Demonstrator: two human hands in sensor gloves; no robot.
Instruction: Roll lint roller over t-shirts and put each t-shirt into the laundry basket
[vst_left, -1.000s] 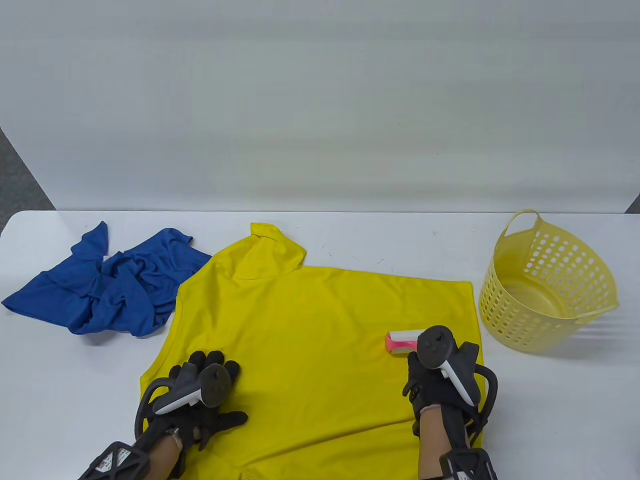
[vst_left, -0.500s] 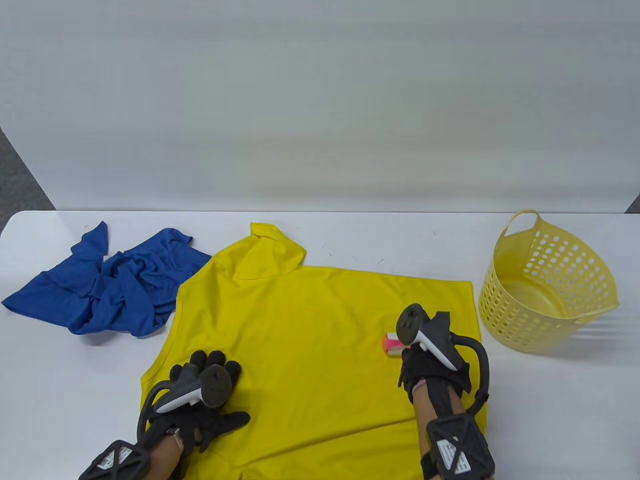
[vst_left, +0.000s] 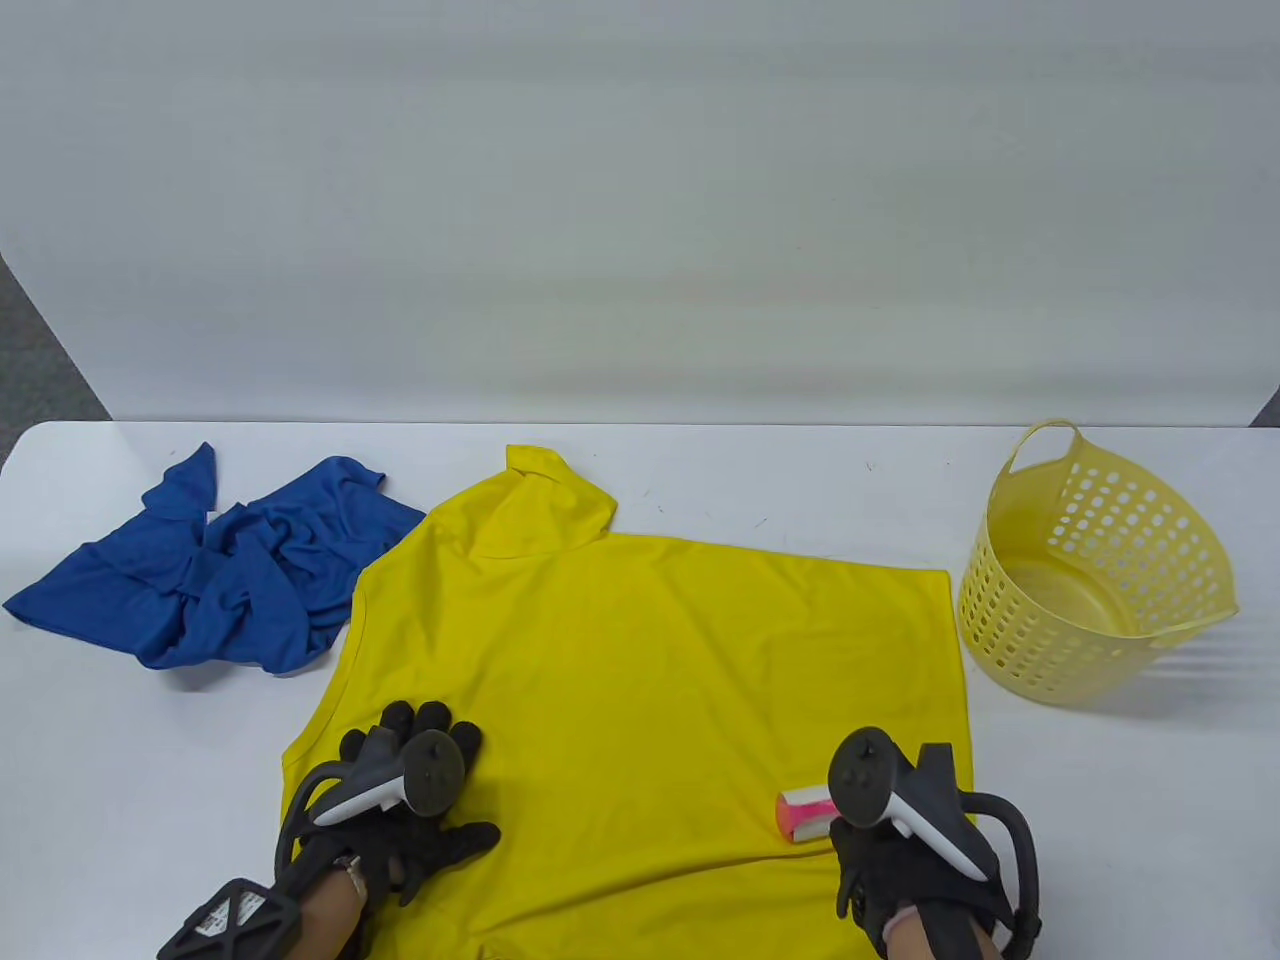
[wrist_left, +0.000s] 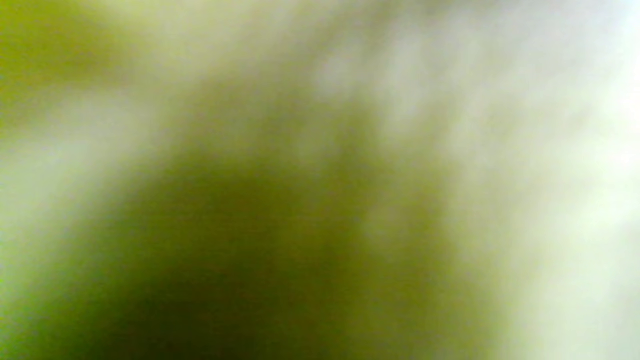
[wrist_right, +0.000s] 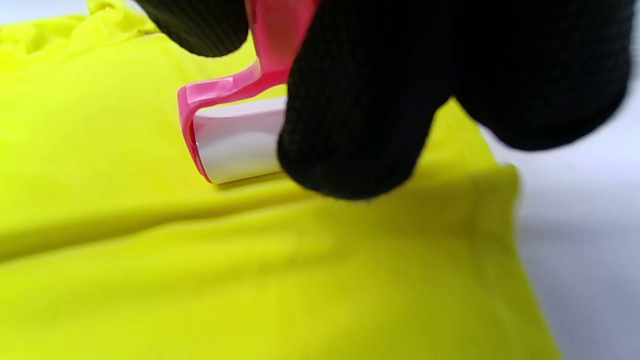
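A yellow t-shirt (vst_left: 640, 660) lies spread flat across the middle of the table. My right hand (vst_left: 880, 850) grips a pink lint roller (vst_left: 806, 813) whose white roll rests on the shirt near its lower right edge. The right wrist view shows the lint roller (wrist_right: 235, 137) on the yellow t-shirt (wrist_right: 200, 270), with my gloved fingers (wrist_right: 360, 110) curled round its pink handle. My left hand (vst_left: 425, 790) lies flat on the shirt's lower left part, fingers spread. The left wrist view is only a yellow-green blur.
A crumpled blue t-shirt (vst_left: 215, 565) lies at the table's left. A yellow perforated laundry basket (vst_left: 1095, 570) stands at the right, tilted, with nothing visible inside. A pale wall rises behind the table's far edge.
My right hand has pulled the lint roller toward me down the shirt's right side, after first nudging it slightly away. The left hand has stayed pressed in place.
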